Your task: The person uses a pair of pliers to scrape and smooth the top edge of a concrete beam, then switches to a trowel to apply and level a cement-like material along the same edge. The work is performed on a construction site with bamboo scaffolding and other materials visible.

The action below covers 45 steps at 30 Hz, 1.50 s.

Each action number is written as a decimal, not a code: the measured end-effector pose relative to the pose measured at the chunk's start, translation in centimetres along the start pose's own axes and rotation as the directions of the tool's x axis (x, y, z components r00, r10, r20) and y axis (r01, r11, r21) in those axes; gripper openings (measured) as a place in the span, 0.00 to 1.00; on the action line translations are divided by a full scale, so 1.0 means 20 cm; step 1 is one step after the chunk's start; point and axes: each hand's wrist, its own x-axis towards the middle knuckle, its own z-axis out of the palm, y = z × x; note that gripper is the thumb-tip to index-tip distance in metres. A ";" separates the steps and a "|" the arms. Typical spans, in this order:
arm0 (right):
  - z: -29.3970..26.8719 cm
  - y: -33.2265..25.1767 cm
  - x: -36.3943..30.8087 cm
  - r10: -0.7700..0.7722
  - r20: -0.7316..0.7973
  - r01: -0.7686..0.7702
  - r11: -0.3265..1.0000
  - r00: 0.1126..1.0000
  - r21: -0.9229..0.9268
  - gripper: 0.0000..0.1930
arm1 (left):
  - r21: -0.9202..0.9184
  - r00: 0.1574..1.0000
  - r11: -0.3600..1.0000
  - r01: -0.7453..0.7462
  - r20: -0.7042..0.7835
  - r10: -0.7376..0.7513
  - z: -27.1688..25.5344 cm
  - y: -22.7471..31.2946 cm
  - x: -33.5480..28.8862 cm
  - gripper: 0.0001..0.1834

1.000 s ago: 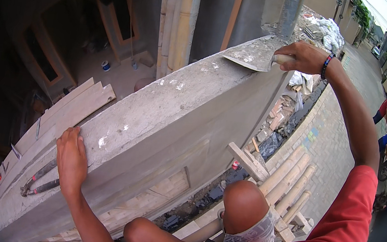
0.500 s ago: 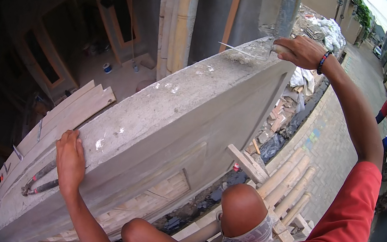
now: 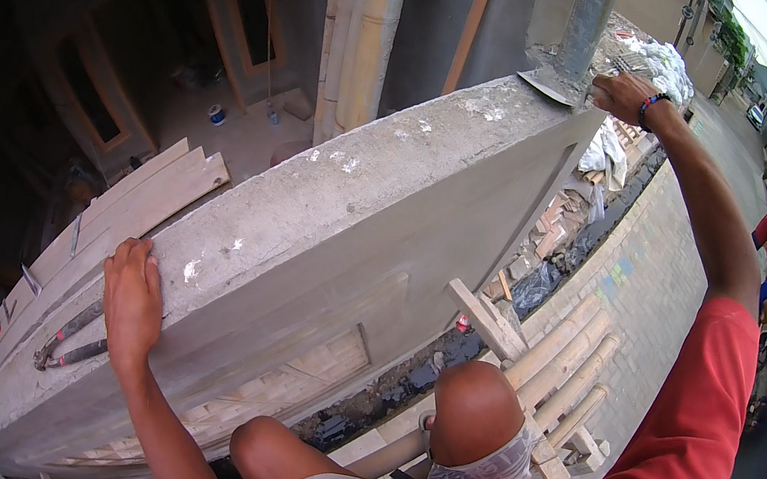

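My left hand rests on the near part of a grey concrete wall top, its fingers lying over the surface. Just beside it lie pincers with dark handles, which the hand does not grip. At the wall's far end my right hand is closed round the handle of a trowel. Its thin metal blade stands tilted on the wall top, close to a grey post. The fingers hide most of the handle. White flecks and crumbs dot the concrete.
Wooden boards lean along the wall's left side. Bamboo poles rise behind it. Below my knees are bamboo and timber scaffold pieces. A ditch with rubble runs beside the paved street, where people stand at the right.
My right hand has moved slightly right and away along the wall with the trowel, whose blade now tilts up more. Loose crumbs stay behind it. The left hand keeps its place on the wall.
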 end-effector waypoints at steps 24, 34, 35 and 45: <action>0.01 0.05 0.00 -0.066 -0.036 0.072 0.975 0.997 0.211 0.17 | 0.008 1.000 1.000 -0.002 -0.009 0.002 -0.01 0.00 0.00 0.15; 0.21 0.30 0.21 0.112 -0.047 -0.110 0.993 0.993 0.043 0.15 | 0.005 1.000 1.000 0.006 0.010 -0.006 -0.01 0.02 0.01 0.15; 0.19 0.32 0.22 0.130 -0.081 -0.128 0.991 0.988 0.033 0.16 | -0.001 1.000 1.000 0.003 0.012 -0.003 0.00 0.01 0.01 0.15; -0.04 0.07 0.44 -0.013 -0.258 0.051 0.989 0.966 0.141 0.21 | 0.008 1.000 1.000 -0.011 0.008 0.011 0.00 -0.02 0.00 0.15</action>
